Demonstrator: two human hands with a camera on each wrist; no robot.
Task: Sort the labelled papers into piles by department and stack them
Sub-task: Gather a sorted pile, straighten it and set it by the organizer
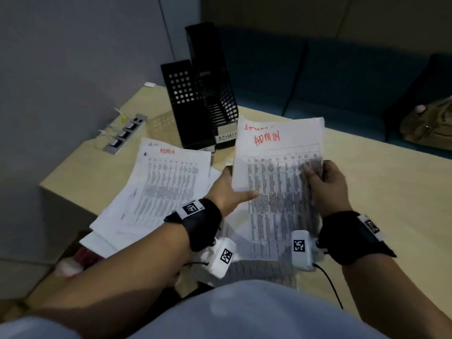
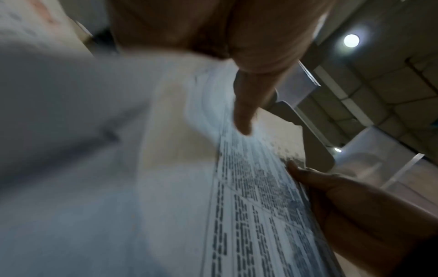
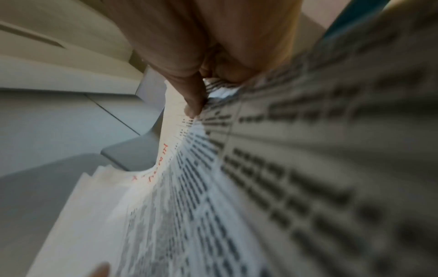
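I hold a thin stack of printed sheets (image 1: 276, 182) above the desk, its top page headed ADMIN in red. My left hand (image 1: 232, 192) grips the stack's left edge, thumb lying across the front. My right hand (image 1: 322, 184) pinches the right edge, thumb (image 3: 194, 101) on the printed side, and in the left wrist view the stack (image 2: 255, 206) runs between both hands. A second loose pile (image 1: 159, 189), also topped by an ADMIN page, lies fanned on the desk to the left. Two black file holders (image 1: 195, 101) stand behind, one labelled ADMIN (image 1: 226, 137).
The wooden desk (image 1: 367, 182) extends to the right. A grey power strip with plugs (image 1: 124, 133) sits at the back left by the wall. A dark sofa with an olive bag (image 1: 430, 128) is behind the desk. More papers lie under my wrists.
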